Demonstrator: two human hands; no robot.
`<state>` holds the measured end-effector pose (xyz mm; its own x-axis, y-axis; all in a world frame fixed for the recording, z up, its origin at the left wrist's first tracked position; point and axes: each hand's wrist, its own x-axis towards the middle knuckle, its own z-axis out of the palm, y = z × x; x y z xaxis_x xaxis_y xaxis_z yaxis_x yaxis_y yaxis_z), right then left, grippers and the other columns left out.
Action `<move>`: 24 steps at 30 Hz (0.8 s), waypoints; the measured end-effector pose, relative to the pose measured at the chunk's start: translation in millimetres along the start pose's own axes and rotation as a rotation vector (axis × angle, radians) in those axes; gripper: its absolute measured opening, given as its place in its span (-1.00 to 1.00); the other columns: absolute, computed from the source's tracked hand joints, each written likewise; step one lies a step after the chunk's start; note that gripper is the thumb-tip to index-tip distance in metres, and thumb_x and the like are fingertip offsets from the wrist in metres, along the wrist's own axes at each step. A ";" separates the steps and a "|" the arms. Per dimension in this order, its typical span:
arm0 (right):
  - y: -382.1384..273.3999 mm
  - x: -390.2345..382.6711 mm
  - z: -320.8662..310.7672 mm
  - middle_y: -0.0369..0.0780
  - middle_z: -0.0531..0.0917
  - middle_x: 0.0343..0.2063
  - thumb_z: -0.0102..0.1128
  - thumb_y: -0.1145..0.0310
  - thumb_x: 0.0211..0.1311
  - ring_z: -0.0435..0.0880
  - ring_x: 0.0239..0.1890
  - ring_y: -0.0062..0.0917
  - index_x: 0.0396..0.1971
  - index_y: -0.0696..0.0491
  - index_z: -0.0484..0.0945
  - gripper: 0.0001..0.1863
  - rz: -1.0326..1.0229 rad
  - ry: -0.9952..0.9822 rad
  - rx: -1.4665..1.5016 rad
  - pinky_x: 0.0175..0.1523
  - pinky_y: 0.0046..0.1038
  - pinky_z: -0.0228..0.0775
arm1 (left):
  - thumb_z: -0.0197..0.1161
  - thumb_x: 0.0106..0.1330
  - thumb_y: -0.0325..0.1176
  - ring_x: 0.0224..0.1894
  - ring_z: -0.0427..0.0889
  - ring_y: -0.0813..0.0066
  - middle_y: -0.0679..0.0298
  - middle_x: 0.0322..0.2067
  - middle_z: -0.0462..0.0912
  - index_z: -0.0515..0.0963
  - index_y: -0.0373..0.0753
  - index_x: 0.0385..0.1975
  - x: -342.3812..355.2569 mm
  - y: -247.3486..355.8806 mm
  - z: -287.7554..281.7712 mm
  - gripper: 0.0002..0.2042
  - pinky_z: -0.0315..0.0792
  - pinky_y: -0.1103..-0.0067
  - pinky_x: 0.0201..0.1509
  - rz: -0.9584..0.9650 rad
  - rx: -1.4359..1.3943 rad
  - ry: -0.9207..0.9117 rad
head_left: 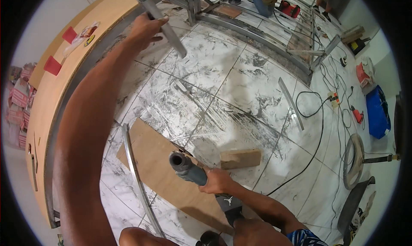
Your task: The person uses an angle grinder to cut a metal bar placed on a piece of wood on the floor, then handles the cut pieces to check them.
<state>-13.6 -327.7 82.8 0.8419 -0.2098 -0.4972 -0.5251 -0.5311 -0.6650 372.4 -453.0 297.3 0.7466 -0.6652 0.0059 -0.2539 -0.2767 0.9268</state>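
My left hand (148, 29) is stretched out at the upper left, closed round a short grey square metal tube (167, 31). The tube hangs tilted above the floor, beside the wooden tabletop's edge. Low in the middle, my right hand (219, 181) is wrapped round a dark grey tool (189, 168) with a round hollow end. Its exact kind is unclear, and my hand hides its rear. Below it lie a plywood board (167, 177) and a small wood block (240, 159). A long thin metal strip (134, 173) crosses the board's left part.
A wooden tabletop (81, 57) with red cups (53, 65) curves along the left. Welded metal frames (257, 35) stand at the back, near other people. Cables (319, 147), a metal bar (291, 103), a blue bag (377, 113) and a red tool (356, 114) lie to the right.
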 end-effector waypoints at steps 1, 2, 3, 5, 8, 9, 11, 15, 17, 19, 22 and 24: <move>-0.8 2.4 0.0 0.10 0.68 -0.30 0.35 0.12 -0.15 0.69 -0.19 -0.02 0.00 0.28 0.41 -0.28 -0.018 0.008 -0.014 -0.07 -0.14 0.54 | 0.35 0.31 -0.25 -0.11 0.63 0.30 0.17 -0.11 0.60 0.45 -0.33 -0.01 5.9 0.4 10.4 -0.62 0.59 0.26 0.02 0.011 -0.021 -0.002; -3.7 6.2 0.3 0.10 0.68 -0.32 0.35 0.13 -0.14 0.70 -0.22 -0.03 -0.03 0.29 0.41 -0.31 -0.043 0.014 -0.023 -0.08 -0.15 0.55 | 0.35 0.31 -0.25 -0.12 0.64 0.31 0.17 -0.13 0.61 0.46 -0.32 -0.02 10.4 -0.6 18.0 -0.63 0.59 0.26 0.02 0.021 -0.034 0.000; -6.3 9.3 2.7 0.09 0.68 -0.34 0.35 0.15 -0.14 0.71 -0.24 -0.03 -0.07 0.30 0.42 -0.34 -0.068 0.019 -0.032 -0.10 -0.15 0.56 | 0.36 0.30 -0.26 -0.13 0.65 0.32 0.18 -0.15 0.62 0.48 -0.31 -0.03 13.3 -3.5 24.3 -0.64 0.59 0.26 0.03 0.030 -0.046 0.002; -1.4 16.2 5.9 0.10 0.68 -0.36 0.37 0.17 -0.13 0.72 -0.28 -0.06 -0.10 0.32 0.41 -0.35 -0.109 0.048 -0.125 -0.14 -0.16 0.58 | 0.37 0.29 -0.27 -0.17 0.65 0.37 0.22 -0.20 0.64 0.50 -0.30 -0.07 9.5 0.9 44.6 -0.68 0.59 0.32 0.00 -0.002 -0.111 0.011; 3.5 25.9 13.7 0.09 0.68 -0.37 0.39 0.20 -0.12 0.74 -0.33 -0.12 -0.11 0.35 0.42 -0.36 -0.168 0.114 -0.238 -0.22 -0.20 0.60 | 0.37 0.30 -0.25 -0.20 0.64 0.43 0.27 -0.26 0.65 0.53 -0.26 -0.13 -0.8 2.3 61.2 -0.72 0.57 0.40 -0.07 -0.033 -0.159 -0.022; 4.8 28.7 16.5 0.08 0.68 -0.37 0.40 0.21 -0.12 0.74 -0.34 -0.14 -0.11 0.35 0.42 -0.37 -0.186 0.141 -0.271 -0.24 -0.21 0.61 | 0.36 0.30 -0.25 -0.20 0.64 0.46 0.29 -0.28 0.66 0.54 -0.25 -0.15 -3.7 3.1 63.9 -0.74 0.57 0.43 -0.10 -0.040 -0.168 -0.041; 5.7 33.1 21.2 0.04 0.66 -0.38 0.43 0.19 -0.11 0.74 -0.37 -0.18 -0.13 0.31 0.41 -0.37 -0.200 0.189 -0.329 -0.28 -0.24 0.60 | 0.36 0.31 -0.22 -0.23 0.63 0.49 0.31 -0.30 0.66 0.55 -0.24 -0.17 -2.2 0.1 64.2 -0.74 0.55 0.45 -0.13 -0.019 -0.177 -0.065; 8.3 45.0 35.2 0.00 0.64 -0.38 0.44 0.21 -0.12 0.73 -0.40 -0.24 -0.12 0.31 0.41 -0.37 -0.232 0.246 -0.390 -0.33 -0.28 0.60 | 0.36 0.31 -0.18 -0.27 0.63 0.51 0.33 -0.31 0.66 0.55 -0.21 -0.19 1.4 -9.8 62.1 -0.74 0.54 0.46 -0.15 -0.005 -0.204 -0.087; 8.0 46.3 38.1 0.01 0.64 -0.36 0.44 0.22 -0.12 0.73 -0.40 -0.23 -0.12 0.32 0.41 -0.37 -0.238 0.245 -0.414 -0.32 -0.28 0.60 | 0.37 0.30 -0.17 -0.29 0.63 0.51 0.33 -0.32 0.66 0.56 -0.22 -0.21 0.8 -11.7 61.8 -0.74 0.54 0.48 -0.15 -0.008 -0.208 -0.107; 5.0 46.0 40.2 0.02 0.63 -0.35 0.39 0.27 -0.12 0.72 -0.40 -0.24 -0.09 0.34 0.41 -0.38 -0.251 0.246 -0.417 -0.32 -0.30 0.61 | 0.37 0.30 -0.16 -0.30 0.63 0.51 0.33 -0.33 0.66 0.57 -0.23 -0.24 -0.3 -15.1 60.6 -0.73 0.55 0.49 -0.15 0.000 -0.210 -0.123; -2.6 42.4 42.6 0.02 0.62 -0.34 0.30 0.36 -0.11 0.71 -0.39 -0.27 -0.04 0.38 0.41 -0.40 -0.275 0.242 -0.404 -0.33 -0.34 0.61 | 0.36 0.31 -0.14 -0.32 0.63 0.52 0.32 -0.35 0.66 0.59 -0.26 -0.28 -3.1 -18.9 61.8 -0.72 0.56 0.51 -0.18 0.009 -0.207 -0.134; -4.6 41.4 44.3 0.02 0.62 -0.34 0.30 0.35 -0.11 0.71 -0.39 -0.28 -0.03 0.39 0.40 -0.39 -0.278 0.232 -0.416 -0.33 -0.34 0.60 | 0.35 0.31 -0.12 -0.34 0.63 0.52 0.32 -0.37 0.65 0.59 -0.28 -0.31 -6.7 -17.3 64.5 -0.70 0.57 0.52 -0.20 -0.015 -0.207 -0.131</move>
<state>18.2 -297.6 40.7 0.9720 -0.1653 -0.1670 -0.2246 -0.8623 -0.4538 332.1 -488.4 257.0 0.6600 -0.7499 -0.0451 -0.1019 -0.1488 0.9836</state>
